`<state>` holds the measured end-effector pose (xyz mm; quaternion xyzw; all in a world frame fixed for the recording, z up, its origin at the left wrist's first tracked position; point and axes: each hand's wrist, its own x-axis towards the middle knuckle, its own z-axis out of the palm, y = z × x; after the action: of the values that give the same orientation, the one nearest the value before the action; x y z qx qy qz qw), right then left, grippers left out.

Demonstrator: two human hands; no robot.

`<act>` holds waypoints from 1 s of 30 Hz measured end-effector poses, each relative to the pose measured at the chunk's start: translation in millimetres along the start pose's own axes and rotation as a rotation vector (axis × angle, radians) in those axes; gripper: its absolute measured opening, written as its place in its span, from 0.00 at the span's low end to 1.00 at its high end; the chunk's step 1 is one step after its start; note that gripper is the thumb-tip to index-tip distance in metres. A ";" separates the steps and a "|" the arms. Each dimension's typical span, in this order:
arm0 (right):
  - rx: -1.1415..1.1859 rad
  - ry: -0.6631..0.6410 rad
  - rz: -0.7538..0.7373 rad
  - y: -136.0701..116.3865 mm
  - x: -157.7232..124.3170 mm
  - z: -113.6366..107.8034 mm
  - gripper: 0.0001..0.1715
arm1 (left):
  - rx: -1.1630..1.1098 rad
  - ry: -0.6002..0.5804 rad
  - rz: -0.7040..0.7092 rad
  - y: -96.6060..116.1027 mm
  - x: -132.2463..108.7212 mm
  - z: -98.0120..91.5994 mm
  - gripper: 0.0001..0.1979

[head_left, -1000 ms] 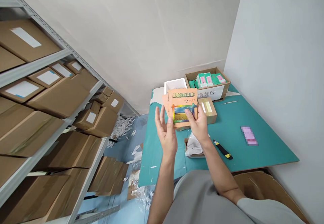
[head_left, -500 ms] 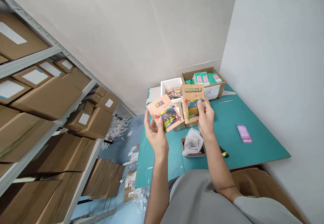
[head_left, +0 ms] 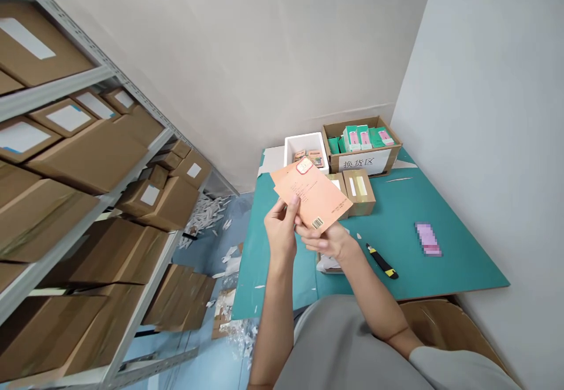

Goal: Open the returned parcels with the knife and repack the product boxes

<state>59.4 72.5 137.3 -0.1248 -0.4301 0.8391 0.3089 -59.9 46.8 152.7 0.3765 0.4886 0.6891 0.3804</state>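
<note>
Two thin peach-coloured booklets overlap in my hands over the table. The front booklet (head_left: 315, 196) shows its back cover, with small print, a barcode and a red-outlined mark. Only a strip of the rear booklet (head_left: 282, 174) shows at the upper left. My left hand (head_left: 281, 228) pinches the lower left edge, thumb on the front cover. Below the booklets, my right hand (head_left: 324, 238) is closed at their lower edge, its fingers partly hidden. Under my right hand stands a small open carton with white wrapping (head_left: 330, 264), partly covered from view.
On the green table (head_left: 273, 272) lie a black-and-yellow utility knife (head_left: 382, 262) and a blurred pink item (head_left: 428, 239). Behind are small brown boxes (head_left: 359, 193), a white foam box (head_left: 304, 141) and a carton of green packs (head_left: 363, 158). Shelves of cartons (head_left: 88, 149) stand left.
The booklets, held apart with front covers showing, are now brought together and turned to show a back cover. My right hand has moved left and down, uncovering the knife.
</note>
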 end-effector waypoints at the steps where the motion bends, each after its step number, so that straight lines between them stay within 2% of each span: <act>1: -0.092 0.043 -0.015 -0.7 -2.3 -0.9 0.25 | -0.022 0.014 -0.025 0.0 0.3 -1.3 0.27; 5: -0.443 0.291 -0.140 -12.7 -17.9 -9.0 0.24 | -0.095 0.065 -0.019 -1.3 5.7 -8.5 0.27; 10: -0.477 0.584 -0.359 -28.5 -33.3 -19.7 0.40 | -0.115 0.050 0.021 3.0 9.5 -16.1 0.26; 11: -0.508 0.631 -0.401 -29.1 -34.5 -20.7 0.41 | -0.110 0.050 0.027 4.2 8.8 -16.2 0.26; 18: -1.102 0.947 -0.635 -18.4 -30.6 -9.9 0.18 | -0.002 0.081 0.143 5.9 -0.3 -2.6 0.26; 19: -1.157 0.949 -0.667 -16.3 -29.3 -6.8 0.16 | 0.011 0.083 0.163 5.5 -1.4 -0.2 0.25; 21: -1.223 0.854 -0.687 -11.8 -27.0 -1.5 0.19 | 0.027 0.068 0.180 5.0 -3.6 3.7 0.24; 24: -1.259 0.673 -0.594 -5.6 -24.1 1.8 0.35 | 0.035 0.028 0.163 5.1 -6.7 7.1 0.22; 26: -1.259 0.636 -0.559 -3.4 -22.5 1.2 0.42 | 0.043 0.009 0.146 5.2 -8.3 8.1 0.21; 28: -1.246 0.623 -0.584 -4.0 -21.9 0.5 0.39 | 0.056 0.006 0.134 4.5 -8.8 8.1 0.21; 30: -1.228 0.659 -0.636 -7.0 -23.2 0.7 0.27 | 0.056 0.016 0.130 2.5 -7.9 6.3 0.22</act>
<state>80.0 60.7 142.0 -0.3879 -0.7200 0.2396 0.5231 -51.3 41.6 155.5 0.4124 0.4853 0.7013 0.3202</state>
